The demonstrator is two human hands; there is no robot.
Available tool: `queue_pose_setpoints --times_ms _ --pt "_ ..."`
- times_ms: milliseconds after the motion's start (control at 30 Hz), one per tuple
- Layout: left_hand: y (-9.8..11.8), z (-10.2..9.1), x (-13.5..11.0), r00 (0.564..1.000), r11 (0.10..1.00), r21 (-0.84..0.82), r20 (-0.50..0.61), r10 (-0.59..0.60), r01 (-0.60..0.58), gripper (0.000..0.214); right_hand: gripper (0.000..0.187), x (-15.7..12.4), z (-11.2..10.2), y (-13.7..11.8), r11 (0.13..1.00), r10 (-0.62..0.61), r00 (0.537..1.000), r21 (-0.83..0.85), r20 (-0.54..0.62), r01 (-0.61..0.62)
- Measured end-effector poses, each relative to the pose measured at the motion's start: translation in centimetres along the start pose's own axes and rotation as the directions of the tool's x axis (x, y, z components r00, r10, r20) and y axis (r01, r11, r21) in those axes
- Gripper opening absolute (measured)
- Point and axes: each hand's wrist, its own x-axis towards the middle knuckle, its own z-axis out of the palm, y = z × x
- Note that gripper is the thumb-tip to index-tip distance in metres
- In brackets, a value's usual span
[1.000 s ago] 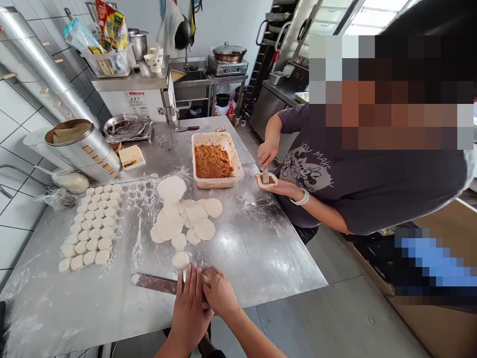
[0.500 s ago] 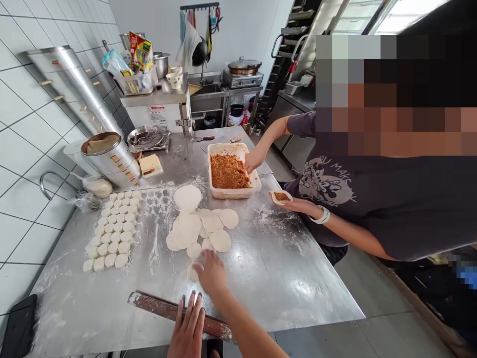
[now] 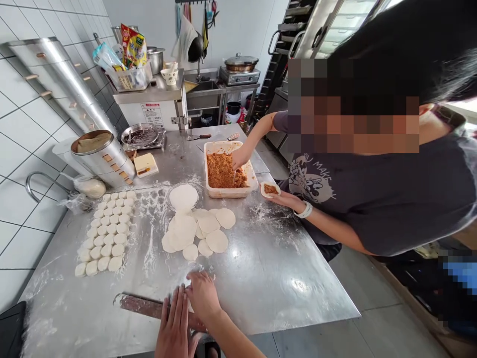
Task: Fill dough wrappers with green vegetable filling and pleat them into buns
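Observation:
My left hand (image 3: 174, 318) lies flat across a dark wooden rolling pin (image 3: 139, 305), fingers stretched out and close together. Just beside it, my right hand (image 3: 204, 298) is low over the table with its fingers curled; whatever they hold is hidden. Beyond my hands, thin round dough wrappers (image 3: 217, 241) lie in an overlapping spread. A bowl of white flour (image 3: 183, 197) touches their far side. To the left, small floured dough pieces (image 3: 105, 238) sit in rows.
Across the steel table (image 3: 261, 278), a co-worker's hand (image 3: 241, 156) works in a tub of brown filling (image 3: 223, 171). The other co-worker's hand (image 3: 285, 198) holds a filled wrapper (image 3: 270, 189). Steamer baskets (image 3: 100, 159) stand at the left wall, near a tied bag (image 3: 89, 186).
My right hand has drawn back towards my left hand, and the wrapper beside its fingers no longer shows. My left hand stays on the rolling pin. The co-worker's hand has shifted left over the filling.

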Motion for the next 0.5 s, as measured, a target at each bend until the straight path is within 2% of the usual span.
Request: queue_pose_setpoints --times_ms 33,67,133,167,200,233,267,300,333,367,433,467,500 --pt "0.0 0.1 -0.2 0.996 0.999 0.035 -0.091 0.023 -0.020 0.089 0.027 0.0 0.1 -0.1 1.000 -0.007 1.000 0.002 0.028 0.007" --pt "0.0 0.3 -0.6 0.972 0.995 0.089 -0.225 0.063 -0.044 0.086 0.023 -0.3 0.2 -0.1 1.000 -0.012 0.999 0.002 0.051 0.012" --pt "0.1 0.6 -1.0 0.872 0.976 0.207 -0.464 0.154 -0.062 0.081 0.023 -1.8 0.2 0.2 1.000 -0.012 0.998 -0.003 0.061 0.012" --pt "0.1 0.5 -0.7 0.836 0.969 0.237 -0.519 0.180 -0.061 0.080 0.026 -2.6 0.1 0.4 1.000 -0.014 0.999 -0.005 0.047 0.015" --pt "0.2 0.2 0.2 0.840 0.971 0.230 -0.511 0.181 -0.069 0.080 0.027 -3.3 0.0 0.6 1.000 -0.020 1.000 -0.007 0.020 0.020" --pt "0.3 -0.3 1.4 0.885 0.978 0.193 -0.437 0.162 -0.083 0.079 0.027 -3.7 -0.1 0.7 1.000 -0.028 1.000 -0.008 -0.004 0.028" --pt "0.4 -1.0 2.8 0.941 0.988 0.126 -0.314 0.127 -0.091 0.079 0.028 -3.8 -0.3 0.8 0.999 -0.039 0.999 -0.008 -0.025 0.038" --pt "0.5 -1.8 4.2 0.986 0.995 0.049 -0.142 0.088 -0.081 0.082 0.030 -3.5 -0.4 0.8 0.999 -0.051 0.998 -0.006 -0.037 0.051" --pt "0.5 -2.4 5.2 0.998 0.998 0.014 0.004 0.066 -0.066 0.084 0.033 -3.1 -0.6 0.8 0.998 -0.067 0.997 -0.001 -0.035 0.067" --pt "0.6 -2.8 5.6 0.996 0.998 -0.014 0.062 0.058 -0.058 0.087 0.033 -2.6 -0.7 0.8 0.996 -0.087 0.996 0.006 -0.018 0.087" --pt "0.6 -2.7 4.3 0.993 0.999 -0.027 0.110 0.044 -0.041 0.092 0.028 -2.2 -0.9 0.9 0.992 -0.128 0.991 0.028 0.036 0.127" --pt "0.7 -2.4 2.9 0.997 0.998 -0.004 0.044 0.063 -0.063 0.090 0.024 -2.4 -0.8 1.1 0.991 -0.134 0.989 0.036 0.056 0.132" --pt "0.7 -1.9 1.6 0.989 0.995 0.047 -0.117 0.089 -0.084 0.086 0.022 -3.0 -0.7 1.4 0.992 -0.125 0.990 0.038 0.062 0.122"
